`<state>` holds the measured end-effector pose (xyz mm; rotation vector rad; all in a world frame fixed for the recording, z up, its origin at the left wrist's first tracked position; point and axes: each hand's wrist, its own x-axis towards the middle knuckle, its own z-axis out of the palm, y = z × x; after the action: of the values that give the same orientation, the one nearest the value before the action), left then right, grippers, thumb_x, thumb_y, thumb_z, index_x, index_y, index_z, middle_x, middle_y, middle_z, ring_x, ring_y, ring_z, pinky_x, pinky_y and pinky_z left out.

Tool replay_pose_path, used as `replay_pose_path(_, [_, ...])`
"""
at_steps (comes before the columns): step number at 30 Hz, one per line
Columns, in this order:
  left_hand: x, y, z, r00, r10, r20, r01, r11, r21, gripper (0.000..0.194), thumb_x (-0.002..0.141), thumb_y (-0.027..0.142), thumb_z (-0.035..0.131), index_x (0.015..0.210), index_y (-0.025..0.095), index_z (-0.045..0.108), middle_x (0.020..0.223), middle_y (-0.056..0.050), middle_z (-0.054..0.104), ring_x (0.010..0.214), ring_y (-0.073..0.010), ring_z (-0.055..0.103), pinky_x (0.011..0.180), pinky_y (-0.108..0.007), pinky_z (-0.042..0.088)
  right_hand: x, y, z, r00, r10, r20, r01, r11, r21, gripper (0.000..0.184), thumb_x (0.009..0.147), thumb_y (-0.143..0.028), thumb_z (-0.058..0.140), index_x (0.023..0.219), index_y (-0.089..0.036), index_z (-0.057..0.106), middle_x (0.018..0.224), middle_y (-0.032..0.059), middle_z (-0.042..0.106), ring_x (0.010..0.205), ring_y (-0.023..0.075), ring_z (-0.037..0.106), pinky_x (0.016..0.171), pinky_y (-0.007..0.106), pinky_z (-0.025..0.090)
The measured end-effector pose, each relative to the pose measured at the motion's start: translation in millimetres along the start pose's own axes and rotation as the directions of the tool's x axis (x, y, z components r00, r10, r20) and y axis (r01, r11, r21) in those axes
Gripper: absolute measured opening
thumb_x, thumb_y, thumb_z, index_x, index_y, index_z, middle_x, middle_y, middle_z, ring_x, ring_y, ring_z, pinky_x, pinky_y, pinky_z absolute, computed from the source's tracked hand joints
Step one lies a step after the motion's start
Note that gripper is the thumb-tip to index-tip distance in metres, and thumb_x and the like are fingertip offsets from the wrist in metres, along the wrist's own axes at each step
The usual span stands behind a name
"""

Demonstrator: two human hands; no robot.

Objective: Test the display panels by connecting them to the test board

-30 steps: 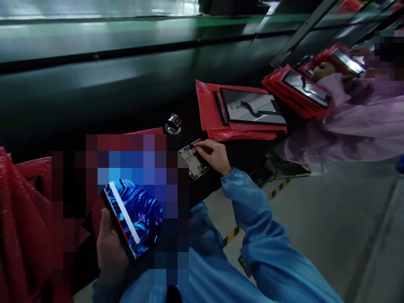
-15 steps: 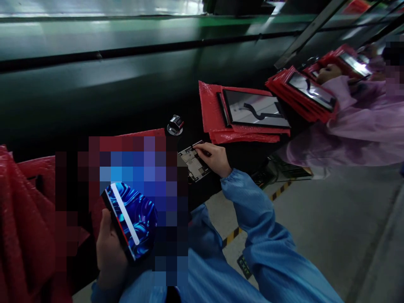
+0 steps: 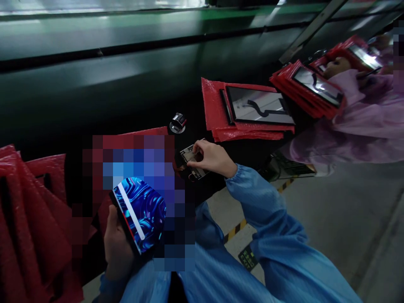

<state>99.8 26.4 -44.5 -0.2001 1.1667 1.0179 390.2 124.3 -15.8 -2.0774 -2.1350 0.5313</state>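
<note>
My left hand (image 3: 119, 242) is wrapped round the left edge of a display panel (image 3: 142, 214), which is lit with a blue swirl picture and a white bar. The panel is tilted, and its upper part is hidden by blurred blocks. My right hand (image 3: 216, 158) is over a bare circuit board (image 3: 197, 170) on the dark bench. Its thumb and forefinger are apart, with the tips at the board's face. I see nothing held between them. The hand covers part of the board.
A small shiny metal piece (image 3: 178, 123) stands behind the board. To the right lie display panels (image 3: 259, 105) with dark ribbon cables on red bubble bags (image 3: 211, 101). More red bags (image 3: 34, 219) are piled at the left. A co-worker's pink sleeve (image 3: 353, 126) is at the far right.
My right thumb and forefinger have gone from a pinch at the board's upper edge to being spread over its face. The left hand still holds the lit panel; the view has shifted slightly.
</note>
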Motion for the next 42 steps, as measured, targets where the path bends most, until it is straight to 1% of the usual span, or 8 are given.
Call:
replay_pose_path(12, [-22, 0, 30.1, 0.987, 0.128, -0.1, -0.135, 0.989, -0.063, 0.05, 0.104, 0.032, 0.035, 0.079, 0.018, 0.076, 0.058, 0.002, 0.071, 0.046, -0.0126, 0.066, 0.066, -0.022, 0.06, 26, -15, -19, 0.985, -0.073, 0.159, 0.072, 0.997, 0.016, 0.031, 0.059, -0.03, 0.088, 0.065, -0.018, 0.06, 0.067, 0.003, 0.064, 0.071, 0.0237, 0.062, 0.065, 0.031, 0.039])
replay_pose_path(16, [-22, 1, 17.7, 0.997, 0.073, -0.019, -0.074, 0.996, -0.04, 0.038, 0.102, 0.032, 0.041, 0.104, 0.018, 0.076, 0.055, 0.002, 0.069, 0.062, -0.0186, 0.073, 0.071, -0.027, 0.061, 2, -26, -4, 0.979, -0.203, 0.013, 0.195, 0.953, 0.234, 0.023, 0.095, -0.035, 0.046, 0.098, -0.02, 0.062, 0.09, 0.0053, 0.069, 0.083, 0.0185, 0.065, 0.07, 0.029, 0.047])
replay_pose_path(19, [-27, 0, 6.5, 0.998, -0.006, 0.061, 0.007, 1.0, -0.006, 0.034, 0.1, 0.03, 0.046, 0.115, 0.018, 0.073, 0.064, 0.0, 0.073, 0.071, -0.021, 0.075, 0.077, -0.031, 0.061, -23, -42, 14, 0.964, -0.174, -0.2, 0.263, 0.719, 0.643, 0.042, 0.101, -0.04, 0.018, 0.125, -0.022, 0.048, 0.116, 0.0089, 0.065, 0.098, 0.0182, 0.064, 0.075, 0.03, 0.052])
replay_pose_path(22, [-36, -3, -0.3, 0.985, -0.097, 0.141, 0.09, 0.995, 0.052, 0.034, 0.1, 0.031, 0.047, 0.12, 0.019, 0.071, 0.076, -0.002, 0.077, 0.081, -0.0226, 0.075, 0.086, -0.035, 0.06, -46, -59, 23, 0.97, -0.114, -0.213, 0.238, 0.308, 0.921, 0.042, 0.094, -0.046, 0.038, 0.13, -0.027, 0.05, 0.113, 0.005, 0.066, 0.095, 0.0209, 0.064, 0.078, 0.034, 0.053])
replay_pose_path(24, [-41, -7, -4.4, 0.978, -0.137, 0.155, 0.127, 0.989, 0.073, 0.039, 0.102, 0.031, 0.04, 0.118, 0.017, 0.072, 0.079, -0.004, 0.078, 0.087, -0.0242, 0.075, 0.092, -0.038, 0.057, -57, -66, 23, 0.977, -0.081, -0.2, 0.214, 0.241, 0.947, 0.041, 0.09, -0.038, 0.043, 0.127, -0.027, 0.057, 0.108, 0.0034, 0.066, 0.093, 0.0218, 0.063, 0.08, 0.036, 0.052])
replay_pose_path(32, [-48, -11, -25.3, 0.892, -0.326, 0.312, 0.263, 0.937, 0.23, 0.06, 0.103, 0.033, 0.02, 0.107, 0.015, 0.077, 0.09, -0.012, 0.078, 0.102, -0.0267, 0.072, 0.1, -0.042, 0.052, -80, -68, 22, 0.92, 0.11, -0.377, 0.307, 0.395, 0.866, 0.031, 0.089, -0.022, 0.047, 0.113, -0.028, 0.067, 0.12, 0.0004, 0.066, 0.117, 0.0219, 0.057, 0.106, 0.039, 0.042])
replay_pose_path(37, [-48, -16, -26.9, 0.929, -0.286, 0.237, 0.235, 0.946, 0.222, 0.051, 0.103, 0.027, 0.024, 0.122, 0.016, 0.071, 0.089, -0.01, 0.078, 0.095, -0.0258, 0.074, 0.097, -0.042, 0.054, -86, -62, 27, 0.933, 0.151, -0.326, 0.245, 0.396, 0.885, 0.03, 0.089, -0.028, 0.046, 0.111, -0.025, 0.066, 0.115, 0.0034, 0.067, 0.107, 0.024, 0.06, 0.092, 0.039, 0.049])
replay_pose_path(42, [-50, -23, -20.5, 0.955, -0.24, 0.176, 0.199, 0.954, 0.224, 0.048, 0.102, 0.029, 0.032, 0.105, 0.015, 0.078, 0.081, -0.01, 0.078, 0.092, -0.0262, 0.075, 0.096, -0.04, 0.055, -93, -58, 32, 0.932, 0.206, -0.298, 0.183, 0.441, 0.879, 0.027, 0.09, -0.031, 0.047, 0.108, -0.025, 0.067, 0.103, 0.0029, 0.067, 0.082, 0.0203, 0.059, 0.074, 0.035, 0.048])
